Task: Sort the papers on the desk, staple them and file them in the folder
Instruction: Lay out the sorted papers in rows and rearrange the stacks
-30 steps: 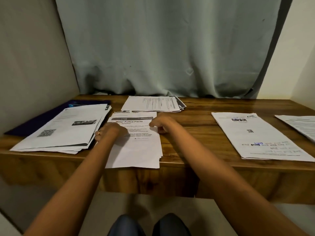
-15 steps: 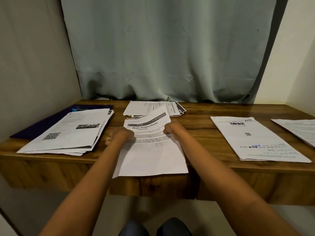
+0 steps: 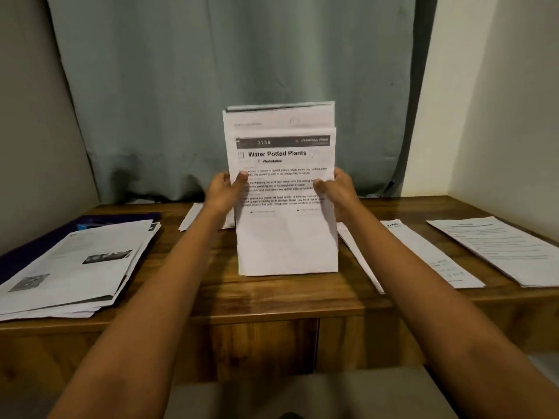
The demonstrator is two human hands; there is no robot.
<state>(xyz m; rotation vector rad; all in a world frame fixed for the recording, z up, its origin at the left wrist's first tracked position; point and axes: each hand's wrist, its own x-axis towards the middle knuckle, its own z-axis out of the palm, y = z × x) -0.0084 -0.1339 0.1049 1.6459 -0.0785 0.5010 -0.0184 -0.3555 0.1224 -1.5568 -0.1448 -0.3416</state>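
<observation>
Upright paper stack [image 3: 286,237] on the surface [image 3: 272,300], side edges in the grip of left hand [image 3: 222,192] and right hand [image 3: 336,189].

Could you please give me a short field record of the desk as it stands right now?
Surface: wooden desk
Held: Water Potted Plants stack, upright, top edges uneven
Left hand: grips the stack's left edge
Right hand: grips the stack's right edge
Left side: paper pile lying on a dark blue folder
Right side: pile with handwriting, printed sheets beside it
Stapler: not in view
</observation>
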